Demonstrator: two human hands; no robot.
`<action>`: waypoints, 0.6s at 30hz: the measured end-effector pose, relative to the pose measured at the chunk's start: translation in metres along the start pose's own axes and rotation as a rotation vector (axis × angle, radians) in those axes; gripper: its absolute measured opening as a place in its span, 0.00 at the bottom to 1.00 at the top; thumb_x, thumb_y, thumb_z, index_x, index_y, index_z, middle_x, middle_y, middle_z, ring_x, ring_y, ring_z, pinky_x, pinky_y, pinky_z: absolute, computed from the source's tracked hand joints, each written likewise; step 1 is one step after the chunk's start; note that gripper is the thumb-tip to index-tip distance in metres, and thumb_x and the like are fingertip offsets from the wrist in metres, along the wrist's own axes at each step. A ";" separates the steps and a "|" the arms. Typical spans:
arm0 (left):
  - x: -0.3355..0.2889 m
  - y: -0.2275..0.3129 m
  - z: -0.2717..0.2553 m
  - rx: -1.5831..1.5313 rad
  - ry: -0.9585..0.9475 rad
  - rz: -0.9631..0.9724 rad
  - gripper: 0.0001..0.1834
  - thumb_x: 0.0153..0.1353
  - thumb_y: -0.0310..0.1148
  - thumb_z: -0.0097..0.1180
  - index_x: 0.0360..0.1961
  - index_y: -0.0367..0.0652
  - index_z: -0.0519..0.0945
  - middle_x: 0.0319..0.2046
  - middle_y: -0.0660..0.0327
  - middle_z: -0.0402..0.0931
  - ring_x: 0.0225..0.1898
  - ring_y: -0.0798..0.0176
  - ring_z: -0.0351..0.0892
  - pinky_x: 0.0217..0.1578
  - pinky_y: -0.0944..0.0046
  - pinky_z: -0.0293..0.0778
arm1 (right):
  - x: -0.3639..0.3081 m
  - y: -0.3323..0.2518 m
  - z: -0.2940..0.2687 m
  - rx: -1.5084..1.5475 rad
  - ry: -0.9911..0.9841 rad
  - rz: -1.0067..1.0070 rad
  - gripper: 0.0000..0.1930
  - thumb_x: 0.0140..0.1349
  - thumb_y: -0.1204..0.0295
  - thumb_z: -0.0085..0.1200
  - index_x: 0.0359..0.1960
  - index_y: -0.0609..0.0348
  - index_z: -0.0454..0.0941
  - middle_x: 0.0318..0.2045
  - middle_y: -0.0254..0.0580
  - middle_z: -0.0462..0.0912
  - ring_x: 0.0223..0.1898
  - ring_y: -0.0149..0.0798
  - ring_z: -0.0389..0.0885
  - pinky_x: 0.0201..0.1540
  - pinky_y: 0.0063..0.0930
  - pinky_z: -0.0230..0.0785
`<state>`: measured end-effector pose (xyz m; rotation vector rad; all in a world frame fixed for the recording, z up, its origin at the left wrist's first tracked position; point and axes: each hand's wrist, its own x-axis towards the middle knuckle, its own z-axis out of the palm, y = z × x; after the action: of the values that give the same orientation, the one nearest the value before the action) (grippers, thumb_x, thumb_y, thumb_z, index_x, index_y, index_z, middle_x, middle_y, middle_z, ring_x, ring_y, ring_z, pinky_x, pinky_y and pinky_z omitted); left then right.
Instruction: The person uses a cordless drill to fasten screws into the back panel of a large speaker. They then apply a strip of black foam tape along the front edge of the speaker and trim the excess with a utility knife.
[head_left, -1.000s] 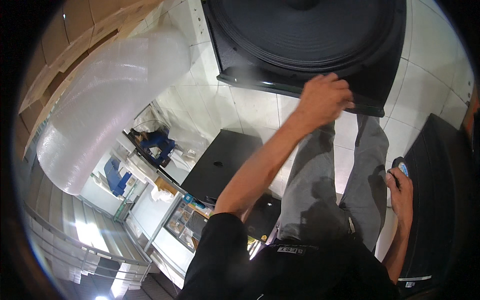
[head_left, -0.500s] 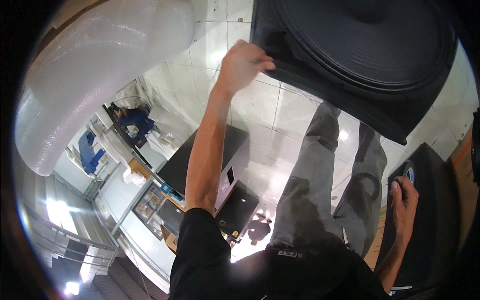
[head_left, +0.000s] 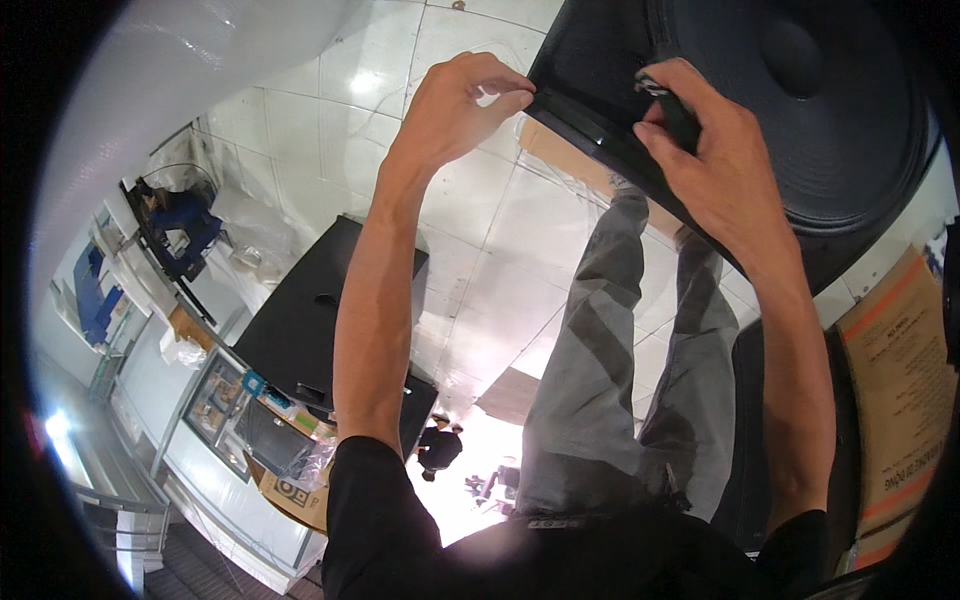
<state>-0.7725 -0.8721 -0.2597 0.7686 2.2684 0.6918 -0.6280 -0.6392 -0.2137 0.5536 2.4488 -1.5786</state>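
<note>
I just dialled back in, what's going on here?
A person is working at a large black speaker. Their left hand has its fingertips at the speaker's near-left corner, while the right hand grips a small dark object over its front; exactly what it is, I can't tell. A printed cardboard box stands to the right.

The person leans over a big black loudspeaker (head_left: 820,130), its round cone facing them. Their right hand (head_left: 715,150) is wrapped round a small dark object (head_left: 680,122), held over the speaker's edge; I can't make out what it is. The left hand (head_left: 465,110) has thumb and forefinger close together right at the speaker's corner. White floor tiles (head_left: 480,240) spread below, a cardboard box (head_left: 900,390) stands off to the right, and cloudy plastic wrap (head_left: 180,90) bulges on the left.
</note>
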 end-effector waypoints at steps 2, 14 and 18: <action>0.000 0.000 0.002 -0.026 0.003 0.020 0.10 0.59 0.38 0.68 0.37 0.44 0.90 0.32 0.61 0.86 0.35 0.64 0.79 0.40 0.62 0.72 | 0.006 -0.004 0.011 0.009 0.036 -0.072 0.15 0.61 0.74 0.59 0.51 0.56 0.80 0.31 0.53 0.84 0.28 0.46 0.84 0.34 0.32 0.73; -0.009 0.065 0.011 -0.300 0.131 -0.179 0.12 0.60 0.35 0.69 0.42 0.41 0.88 0.35 0.60 0.85 0.35 0.67 0.80 0.40 0.66 0.74 | -0.065 -0.013 -0.038 0.773 -0.161 0.426 0.19 0.65 0.73 0.57 0.58 0.59 0.74 0.37 0.34 0.81 0.30 0.24 0.73 0.32 0.22 0.67; -0.039 0.148 0.028 -0.652 0.075 -0.020 0.12 0.58 0.31 0.71 0.43 0.40 0.88 0.34 0.62 0.84 0.37 0.69 0.79 0.40 0.67 0.74 | -0.086 -0.020 -0.059 0.724 -0.283 0.404 0.19 0.67 0.71 0.56 0.58 0.61 0.73 0.37 0.35 0.81 0.32 0.27 0.77 0.34 0.24 0.71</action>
<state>-0.6786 -0.7889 -0.1680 0.4018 1.9194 1.3699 -0.5540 -0.6117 -0.1425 0.7907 1.4044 -2.1360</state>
